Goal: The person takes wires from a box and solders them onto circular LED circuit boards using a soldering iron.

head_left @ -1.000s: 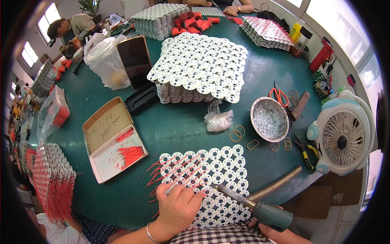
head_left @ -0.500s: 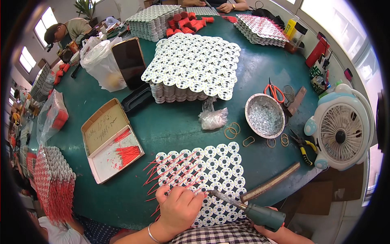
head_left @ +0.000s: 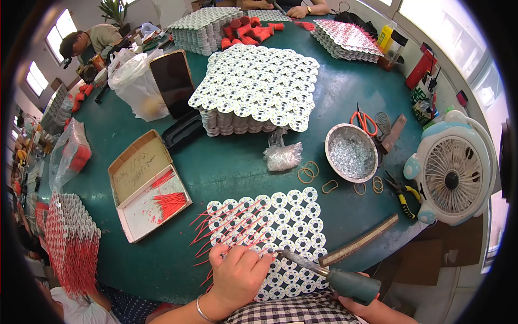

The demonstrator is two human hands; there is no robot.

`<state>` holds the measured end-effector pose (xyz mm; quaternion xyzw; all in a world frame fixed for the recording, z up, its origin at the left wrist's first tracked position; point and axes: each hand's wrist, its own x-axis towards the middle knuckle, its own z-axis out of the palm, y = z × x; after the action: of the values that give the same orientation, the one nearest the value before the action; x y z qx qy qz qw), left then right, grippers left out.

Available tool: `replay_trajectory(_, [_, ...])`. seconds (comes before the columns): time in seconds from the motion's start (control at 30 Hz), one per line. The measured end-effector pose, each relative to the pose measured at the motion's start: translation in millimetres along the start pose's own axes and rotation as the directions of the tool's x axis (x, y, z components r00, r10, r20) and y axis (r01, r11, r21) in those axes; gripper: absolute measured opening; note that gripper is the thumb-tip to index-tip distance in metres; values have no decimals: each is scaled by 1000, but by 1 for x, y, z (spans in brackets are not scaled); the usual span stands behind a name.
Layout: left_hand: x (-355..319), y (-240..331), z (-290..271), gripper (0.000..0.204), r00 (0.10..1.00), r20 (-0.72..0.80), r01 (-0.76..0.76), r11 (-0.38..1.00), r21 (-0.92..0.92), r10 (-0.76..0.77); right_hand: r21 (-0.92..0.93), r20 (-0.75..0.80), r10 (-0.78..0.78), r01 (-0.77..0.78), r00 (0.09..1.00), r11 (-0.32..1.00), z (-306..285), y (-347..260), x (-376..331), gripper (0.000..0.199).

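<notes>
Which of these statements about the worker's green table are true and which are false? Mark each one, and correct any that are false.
1. The left hand rests on the white sheet of round circuit boards. True.
2. The right hand holds a green-handled soldering iron. True.
3. The round metal bowl is empty. False: it holds small silvery pieces.
4. The orange-handled scissors lie inside the open cardboard box. False: they lie beside the bowl; the box holds red wires.
5. The white desk fan stands at the table's right edge. True.
</notes>
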<state>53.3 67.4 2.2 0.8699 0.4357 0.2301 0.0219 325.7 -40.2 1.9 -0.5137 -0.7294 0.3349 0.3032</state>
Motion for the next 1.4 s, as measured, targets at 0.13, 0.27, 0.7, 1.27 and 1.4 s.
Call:
replay_trajectory(0.13, [0,0,2,10,1000,4,-3,999,-43,3,361,158,531,-549,833,754,-7,-13,-4,34])
replay_trajectory(0.27, [-4,6,-9,12,999,-35,11,999,-31,-12,80,-60,140,-135,988,988,12,14,-26,24])
replay_trajectory(0.7, [-21,11,-9,12,999,11,53,998,18,-54,277,-16,202,-189,979,942,13,5,-24,22])
replay_trajectory(1.27, [-21,15,-10,15,991,32,129,992,-14,-129,211,30,204,-206,978,956,6,6,-25,31])
replay_trajectory(1.4, [-24,13,-10,17,986,23,166,979,-121,-164,426,25,302,-283,953,859,5,8,-34,30])
